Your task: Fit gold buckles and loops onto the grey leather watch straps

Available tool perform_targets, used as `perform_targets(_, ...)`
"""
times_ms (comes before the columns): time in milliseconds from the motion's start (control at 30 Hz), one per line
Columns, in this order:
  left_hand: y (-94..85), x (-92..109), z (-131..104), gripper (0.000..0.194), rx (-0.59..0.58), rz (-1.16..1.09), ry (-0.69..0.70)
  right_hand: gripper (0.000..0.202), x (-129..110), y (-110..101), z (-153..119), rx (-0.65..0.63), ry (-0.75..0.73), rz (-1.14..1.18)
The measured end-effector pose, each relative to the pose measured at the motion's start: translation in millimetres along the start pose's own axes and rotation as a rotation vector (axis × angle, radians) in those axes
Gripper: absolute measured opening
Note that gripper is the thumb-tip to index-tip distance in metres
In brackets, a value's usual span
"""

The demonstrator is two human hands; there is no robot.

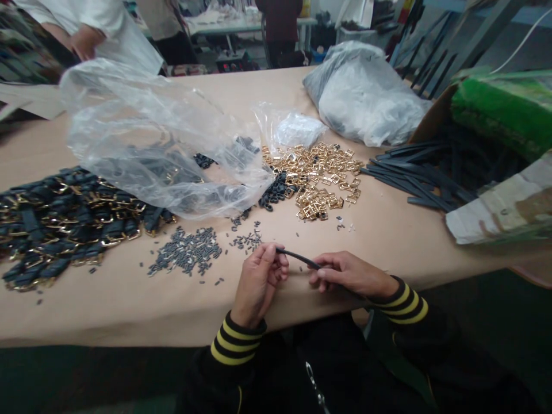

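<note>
A thin black strap (298, 256) stretches between my hands above the table's front edge. My left hand (260, 279) pinches one end of it between thumb and fingers. Further along, my right hand (347, 273) grips the same strap, whose other end runs under the wrist and is partly hidden. Just beyond my hands lie small dark cylindrical pieces (246, 240) and a larger pile of the same pieces (186, 251). Gold buckles (321, 198) are heaped ahead, with black loops (272, 192) beside them.
Many black straps with gold buckles (73, 224) cover the left side. Clear plastic sheeting (172, 138) lies across the middle. Loose black straps (416, 169) spill from a box (495, 215) on the right, near a stuffed plastic bag (366, 95). A person in white (116, 34) stands at back left.
</note>
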State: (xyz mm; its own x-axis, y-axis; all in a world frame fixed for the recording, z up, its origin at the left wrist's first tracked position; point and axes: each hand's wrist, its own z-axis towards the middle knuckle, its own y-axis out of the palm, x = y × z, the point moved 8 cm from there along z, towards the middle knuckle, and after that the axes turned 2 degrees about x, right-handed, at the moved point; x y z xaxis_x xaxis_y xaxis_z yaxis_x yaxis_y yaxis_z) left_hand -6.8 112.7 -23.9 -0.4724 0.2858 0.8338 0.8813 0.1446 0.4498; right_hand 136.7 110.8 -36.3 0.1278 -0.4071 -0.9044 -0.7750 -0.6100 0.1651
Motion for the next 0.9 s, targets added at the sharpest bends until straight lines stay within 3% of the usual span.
perform_targets(133, -0.8, 18, -13, 0.017, -0.010, -0.024, 0.135, 0.035, -13, -44, -17, 0.294, -0.099, 0.084)
perform_targets(233, 1.8, 17, -21, 0.014, -0.005, 0.084, 0.206, 0.033, -8, -72, -27, 0.536, -0.191, 0.445)
perform_targets(300, 3.9, 11, -24, 0.017, 0.026, 0.159, 0.229, 0.027, -1, -74, -26, 0.576, -0.266, 0.703)
perform_targets(400, 11.0, -2, -28, 0.017, 0.046, 0.242, 0.220, 0.022, 4, -56, -16, 0.508, -0.290, 0.831)
perform_targets(533, 27.5, -27, -40, 0.013, -0.014, 0.377, 0.132, 0.019, -3, -39, -6, 0.502, -0.267, 0.733)
perform_targets(633, 47.3, -52, -54, 0.012, -0.239, 0.510, -0.018, 0.018, -11, -35, -2, 0.485, -0.234, 0.668)
perform_targets(700, 53.4, -61, -59, 0.016, -0.372, 0.604, -0.112, 0.020, -14, -26, 3, 0.380, -0.189, 0.600)
perform_targets(733, 50.0, -59, -57, 0.019, -0.355, 0.641, -0.120, 0.021, -13, -19, 5, 0.309, -0.165, 0.563)
perform_targets(833, 22.3, -27, -33, 0.022, -0.044, 0.652, 0.011, 0.023, -5, 6, 7, 0.109, -0.078, 0.497)
perform_targets(900, 9.6, -12, -17, 0.021, 0.059, 0.596, 0.068, 0.025, 3, 18, 7, 0.035, -0.026, 0.482)
